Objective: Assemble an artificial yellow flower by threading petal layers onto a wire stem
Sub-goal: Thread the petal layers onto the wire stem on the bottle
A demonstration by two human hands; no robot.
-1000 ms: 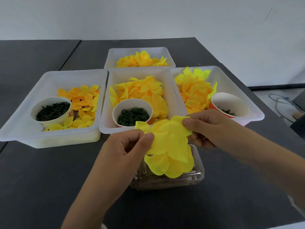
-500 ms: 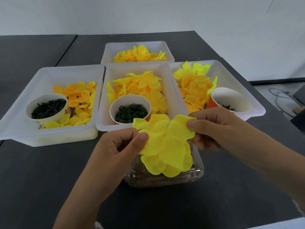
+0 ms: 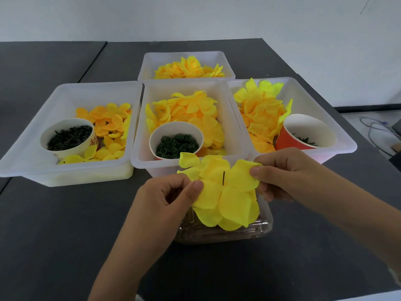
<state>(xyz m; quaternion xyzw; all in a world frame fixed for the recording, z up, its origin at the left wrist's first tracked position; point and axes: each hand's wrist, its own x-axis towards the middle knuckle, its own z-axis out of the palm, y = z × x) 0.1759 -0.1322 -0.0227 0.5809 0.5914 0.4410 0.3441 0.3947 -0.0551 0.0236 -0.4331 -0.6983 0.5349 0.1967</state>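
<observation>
Pinching petal layer [image 3: 225, 192] edges with left hand [image 3: 167, 198] and right hand [image 3: 282, 172], sliding evenly down wire stem [image 3: 223, 178], keeping hole centered.

Bare dark tabletop [image 3: 65, 224] lies open to the left of the hands and along the near edge, and a narrower strip runs down the right side. Ahead, 3 white bins stand edge to edge in a row: left bin [image 3: 28, 168], middle bin [image 3: 141, 161], right bin [image 3: 347, 146], with no gap between them. A 4th bin [image 3: 186, 54] sits behind the middle one. Each front bin holds a cup among petals. Below the flower, a clear plastic box [image 3: 260, 229] blocks the way straight down.
</observation>
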